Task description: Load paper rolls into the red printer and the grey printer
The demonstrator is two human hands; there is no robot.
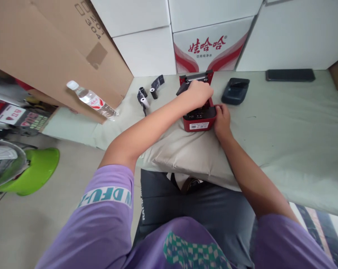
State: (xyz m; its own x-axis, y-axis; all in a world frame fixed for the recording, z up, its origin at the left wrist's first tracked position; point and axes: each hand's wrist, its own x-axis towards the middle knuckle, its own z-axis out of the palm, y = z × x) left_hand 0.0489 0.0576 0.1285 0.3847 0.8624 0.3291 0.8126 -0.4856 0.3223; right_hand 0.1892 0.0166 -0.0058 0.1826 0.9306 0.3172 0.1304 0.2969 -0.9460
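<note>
Upper centre of frame: boxy glossy red label printer point(199, 121), lid raised; left hand point(198, 94) curled into its top, right hand point(222, 120) pressed flat against its side.

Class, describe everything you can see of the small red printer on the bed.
The red printer is a small glossy plastic box with a dark top panel and a white label on its front. Its lid stands open at the back. It rests on a beige pillow. The left hand reaches into it; the right hand steadies its right side.
</note>
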